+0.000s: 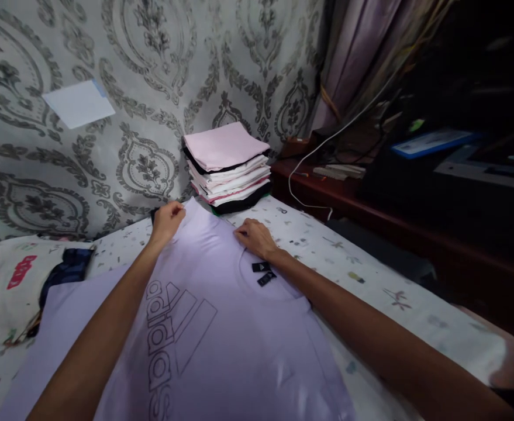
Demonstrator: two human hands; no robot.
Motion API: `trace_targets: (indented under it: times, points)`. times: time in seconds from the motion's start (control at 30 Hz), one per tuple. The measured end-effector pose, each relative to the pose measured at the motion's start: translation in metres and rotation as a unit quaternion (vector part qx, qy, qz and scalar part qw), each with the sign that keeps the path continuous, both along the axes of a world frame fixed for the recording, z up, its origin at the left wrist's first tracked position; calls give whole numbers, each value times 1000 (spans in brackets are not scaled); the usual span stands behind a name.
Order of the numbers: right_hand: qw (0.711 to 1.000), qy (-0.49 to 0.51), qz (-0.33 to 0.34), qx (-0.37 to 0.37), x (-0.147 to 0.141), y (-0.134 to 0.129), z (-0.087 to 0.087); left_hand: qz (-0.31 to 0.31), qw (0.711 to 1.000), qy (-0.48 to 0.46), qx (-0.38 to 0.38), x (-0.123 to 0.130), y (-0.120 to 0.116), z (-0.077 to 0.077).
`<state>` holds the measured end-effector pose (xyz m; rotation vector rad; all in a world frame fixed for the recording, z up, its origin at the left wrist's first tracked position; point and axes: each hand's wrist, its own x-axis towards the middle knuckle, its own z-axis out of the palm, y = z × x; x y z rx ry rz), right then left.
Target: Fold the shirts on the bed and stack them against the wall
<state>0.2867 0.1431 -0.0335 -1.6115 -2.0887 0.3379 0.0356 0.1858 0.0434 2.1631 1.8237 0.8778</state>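
A lavender T-shirt (221, 339) with an outlined adidas logo lies spread on the bed, its collar toward the right and two small black labels (263, 273) inside the neck. My left hand (168, 222) pinches the shirt's far edge at the sleeve. Near the collar, my right hand (255, 237) is closed on the shoulder edge of the same shirt. Beyond both hands stands a stack of folded clothes (226, 146), pink on top with white and black layers below.
The bed sheet (344, 251) is white with small prints. At the left lie a printed white garment (2, 286) and dark blue cloth (70, 266). A wooden table (309, 187) with a white cable (313, 153) borders the right. Patterned wallpaper with a paper sheet (79, 105) rises behind.
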Motion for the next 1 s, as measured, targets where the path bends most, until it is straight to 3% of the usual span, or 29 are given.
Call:
trace_targets:
  times: [0.1,0.2,0.3,0.4,0.57,0.73,0.83,0.9,0.93,1.0]
  points:
    - [1000,0,-15,-5,1,-1,2,-94,992,-81,33,-3,-48,17]
    - [1000,1,-17,-10,1,-1,3,-156,985,-72,9,1,-110,19]
    - [1000,1,-11,-11,2,0,2,-209,977,-1,-32,7,-162,4]
    - [1000,4,-10,-12,3,2,1,-257,965,46,-23,12,-187,-19]
    - [1000,8,-21,-11,3,5,1,-262,963,69,-14,18,-198,-44]
    - [1000,9,-15,-7,4,4,0,-281,956,85,-28,7,-206,-49]
    - [1000,14,-8,8,7,7,-3,-231,968,96,-30,-39,-193,-43]
    - [999,18,-12,35,5,7,0,-135,977,158,-45,-89,-178,-33]
    - [999,19,-7,46,3,3,3,-75,973,209,-68,-116,-169,-27]
    - [998,16,48,46,-6,-13,15,15,936,324,-140,-168,-152,-16]
